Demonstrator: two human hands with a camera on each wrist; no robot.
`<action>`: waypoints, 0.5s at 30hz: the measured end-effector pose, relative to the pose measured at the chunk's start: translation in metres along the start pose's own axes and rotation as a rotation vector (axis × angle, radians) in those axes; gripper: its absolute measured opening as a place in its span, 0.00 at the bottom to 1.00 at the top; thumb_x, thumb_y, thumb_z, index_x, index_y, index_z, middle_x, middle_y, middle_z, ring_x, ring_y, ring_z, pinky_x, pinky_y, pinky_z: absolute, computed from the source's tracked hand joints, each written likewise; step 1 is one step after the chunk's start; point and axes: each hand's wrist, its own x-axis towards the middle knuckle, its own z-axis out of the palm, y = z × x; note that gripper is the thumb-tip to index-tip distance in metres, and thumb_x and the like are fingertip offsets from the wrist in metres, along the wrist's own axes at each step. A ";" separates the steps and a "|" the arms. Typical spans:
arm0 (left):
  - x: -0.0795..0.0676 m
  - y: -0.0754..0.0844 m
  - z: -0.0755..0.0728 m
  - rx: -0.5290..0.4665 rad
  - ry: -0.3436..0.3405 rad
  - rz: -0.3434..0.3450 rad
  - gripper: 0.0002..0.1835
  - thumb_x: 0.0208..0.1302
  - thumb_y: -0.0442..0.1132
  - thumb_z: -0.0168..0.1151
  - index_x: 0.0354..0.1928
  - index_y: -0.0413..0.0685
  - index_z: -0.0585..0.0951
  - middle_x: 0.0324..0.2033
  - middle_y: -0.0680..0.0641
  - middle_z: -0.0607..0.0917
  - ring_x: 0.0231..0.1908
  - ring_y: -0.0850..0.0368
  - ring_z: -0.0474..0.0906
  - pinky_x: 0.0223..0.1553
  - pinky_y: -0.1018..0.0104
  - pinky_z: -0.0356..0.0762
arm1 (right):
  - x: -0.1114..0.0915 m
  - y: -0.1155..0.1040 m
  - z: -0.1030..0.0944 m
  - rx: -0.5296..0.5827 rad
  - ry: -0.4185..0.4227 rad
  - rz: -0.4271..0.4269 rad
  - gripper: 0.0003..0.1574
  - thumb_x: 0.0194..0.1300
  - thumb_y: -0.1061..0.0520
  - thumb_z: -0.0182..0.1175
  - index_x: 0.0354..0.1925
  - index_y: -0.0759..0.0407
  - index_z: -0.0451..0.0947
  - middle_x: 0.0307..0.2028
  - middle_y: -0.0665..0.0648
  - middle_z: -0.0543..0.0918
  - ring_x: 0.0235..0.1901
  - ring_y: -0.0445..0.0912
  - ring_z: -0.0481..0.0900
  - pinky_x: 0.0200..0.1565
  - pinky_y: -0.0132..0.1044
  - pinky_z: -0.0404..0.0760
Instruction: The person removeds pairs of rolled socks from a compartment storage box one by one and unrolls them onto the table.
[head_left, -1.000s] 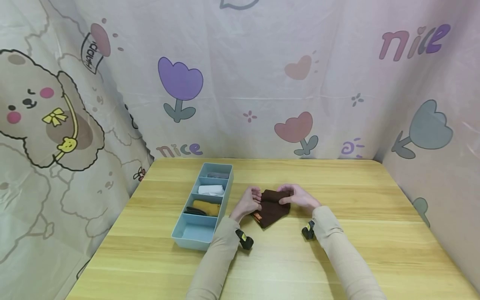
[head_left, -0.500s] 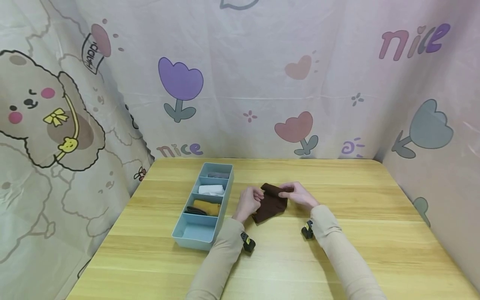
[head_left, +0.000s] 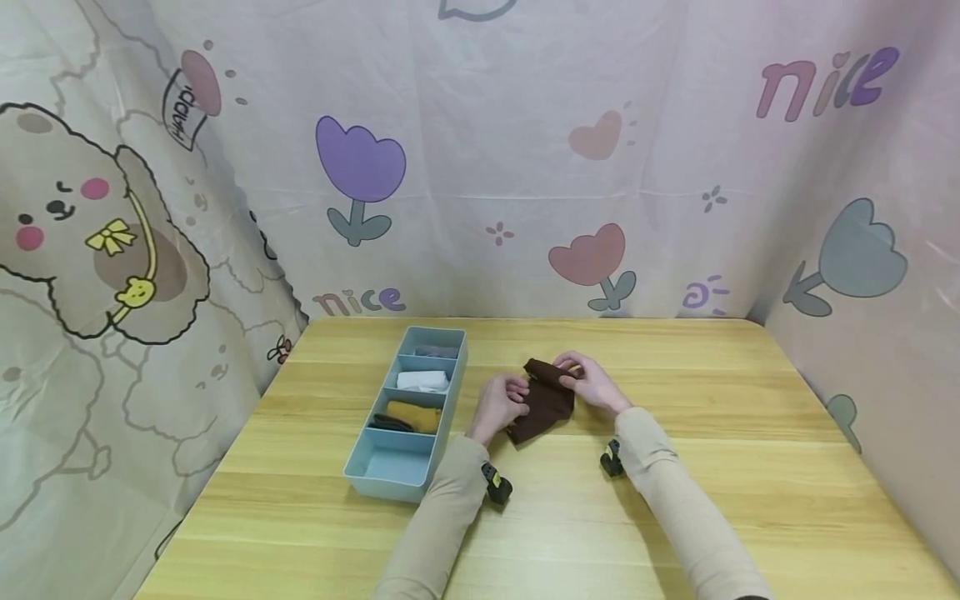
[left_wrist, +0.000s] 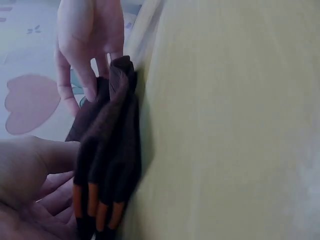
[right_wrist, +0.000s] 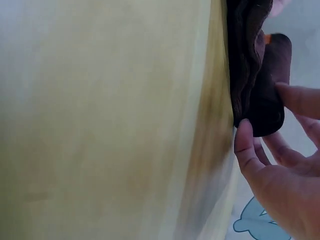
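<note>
Fingers (right_wrist: 302,102) of the right hand (head_left: 597,388) curve round the rolled far right edge of a brown cloth (head_left: 543,408), holding it narrowly with the thumb. The left hand (head_left: 497,407) meets the cloth's left side with bent fingers; whether they pinch it I cannot tell. The left wrist view shows layers side-on with orange bars (left_wrist: 118,215), of which the right wrist view catches one sliver beside the roll's rounded end. Only the head view shows the pale blue box (head_left: 386,486) on the wooden table (head_left: 750,433), left of the cloth: yellow cloth (head_left: 414,416) and dark cloth (head_left: 392,423), then a white bundle (head_left: 422,380), then a greyish item (head_left: 435,352) farthest. Beyond hangs a printed curtain (head_left: 480,150).
</note>
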 end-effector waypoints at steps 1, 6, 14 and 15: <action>0.000 0.002 0.000 0.016 -0.016 0.008 0.19 0.47 0.18 0.66 0.44 0.33 0.84 0.40 0.37 0.89 0.37 0.48 0.86 0.38 0.68 0.84 | 0.001 -0.001 0.000 -0.012 0.014 0.007 0.16 0.65 0.72 0.58 0.52 0.68 0.75 0.47 0.71 0.81 0.43 0.56 0.80 0.45 0.37 0.76; 0.002 0.007 0.002 0.024 -0.064 0.036 0.22 0.47 0.17 0.60 0.48 0.31 0.83 0.44 0.35 0.89 0.38 0.46 0.87 0.38 0.67 0.84 | 0.005 -0.005 -0.003 -0.105 0.055 0.038 0.16 0.64 0.70 0.58 0.51 0.68 0.80 0.46 0.71 0.83 0.39 0.55 0.81 0.41 0.37 0.77; 0.005 0.007 0.010 0.055 -0.039 -0.014 0.21 0.50 0.26 0.74 0.49 0.34 0.82 0.46 0.39 0.88 0.39 0.48 0.85 0.40 0.65 0.83 | 0.009 -0.005 -0.006 -0.171 0.016 0.126 0.20 0.66 0.58 0.64 0.53 0.67 0.81 0.48 0.68 0.85 0.44 0.55 0.83 0.46 0.40 0.81; 0.006 0.007 0.011 0.066 -0.035 -0.021 0.22 0.50 0.27 0.75 0.49 0.35 0.82 0.46 0.39 0.88 0.39 0.48 0.85 0.41 0.65 0.83 | 0.010 -0.004 -0.006 -0.166 0.010 0.132 0.21 0.64 0.57 0.67 0.53 0.67 0.81 0.47 0.67 0.85 0.43 0.54 0.83 0.46 0.40 0.81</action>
